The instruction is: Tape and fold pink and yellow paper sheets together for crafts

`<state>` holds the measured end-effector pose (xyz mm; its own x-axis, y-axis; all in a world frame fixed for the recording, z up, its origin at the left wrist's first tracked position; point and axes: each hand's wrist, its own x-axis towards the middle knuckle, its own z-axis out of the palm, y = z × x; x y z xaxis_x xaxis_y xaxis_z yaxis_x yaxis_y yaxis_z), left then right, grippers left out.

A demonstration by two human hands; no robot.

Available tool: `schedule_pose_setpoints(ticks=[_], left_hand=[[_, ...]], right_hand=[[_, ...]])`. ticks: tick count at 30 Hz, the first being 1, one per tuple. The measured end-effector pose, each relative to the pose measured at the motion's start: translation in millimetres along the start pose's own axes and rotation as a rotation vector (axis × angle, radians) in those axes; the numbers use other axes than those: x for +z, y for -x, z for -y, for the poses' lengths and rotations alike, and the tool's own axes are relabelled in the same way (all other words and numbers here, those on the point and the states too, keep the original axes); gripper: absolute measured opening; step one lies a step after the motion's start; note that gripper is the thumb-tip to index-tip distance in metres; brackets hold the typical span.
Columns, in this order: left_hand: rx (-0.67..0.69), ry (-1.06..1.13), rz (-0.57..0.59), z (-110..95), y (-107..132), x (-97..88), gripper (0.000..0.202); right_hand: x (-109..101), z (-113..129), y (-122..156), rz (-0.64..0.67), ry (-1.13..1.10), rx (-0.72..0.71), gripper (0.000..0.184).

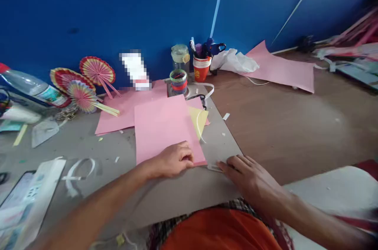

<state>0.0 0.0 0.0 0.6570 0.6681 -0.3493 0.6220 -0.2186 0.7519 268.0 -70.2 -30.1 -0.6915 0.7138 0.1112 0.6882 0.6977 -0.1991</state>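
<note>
Red paper cup [201,71] is holding scissors [211,48]; left hand [174,159] curling on rectangular pink paper [162,124], right hand [251,177], apart, touching pale strip [214,167], grips unclear.

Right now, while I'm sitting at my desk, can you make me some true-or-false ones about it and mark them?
1. The left hand is at the lower edge of the front pink sheet. True.
2. The red cup lies on its side. False: the red cup stands upright.
3. Three paper fans are on the left. True.
4. The wall is yellow. False: the wall is blue.
5. Yellow paper sticks out beside the front pink sheet. True.
</note>
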Motion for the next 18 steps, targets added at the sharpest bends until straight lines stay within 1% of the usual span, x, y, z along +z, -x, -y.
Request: schedule_pose_setpoints(ticks=[4, 8, 11, 13, 15, 18], left_hand=[[0.021, 0.007, 0.013, -0.8, -0.2, -3.2, 0.008], [0.044, 0.018, 0.022, 0.3, 0.4, -5.7, 0.008], [0.031, 0.028, 0.026, 1.8, 0.9, -6.0, 0.007], [0.024, 0.032, 0.030, 2.6, 0.9, -5.6, 0.006], [0.021, 0.031, 0.031, 2.9, 0.5, -5.2, 0.006], [0.019, 0.018, 0.029, 2.1, 0.1, -4.9, 0.005]], right_hand=[[0.3, -1.0, -0.3, 0.003, -0.010, 0.015, 0.049], [-0.6, -1.3, 1.0, 0.010, -0.040, 0.033, 0.043], [-5.5, -4.6, 6.8, 0.020, -0.082, 0.027, 0.043], [-9.1, -9.5, 11.6, -0.004, -0.106, 0.043, 0.041], [-10.3, -15.7, 14.3, -0.057, -0.112, 0.078, 0.037], [-5.4, -23.5, 11.6, -0.112, -0.101, 0.117, 0.034]])
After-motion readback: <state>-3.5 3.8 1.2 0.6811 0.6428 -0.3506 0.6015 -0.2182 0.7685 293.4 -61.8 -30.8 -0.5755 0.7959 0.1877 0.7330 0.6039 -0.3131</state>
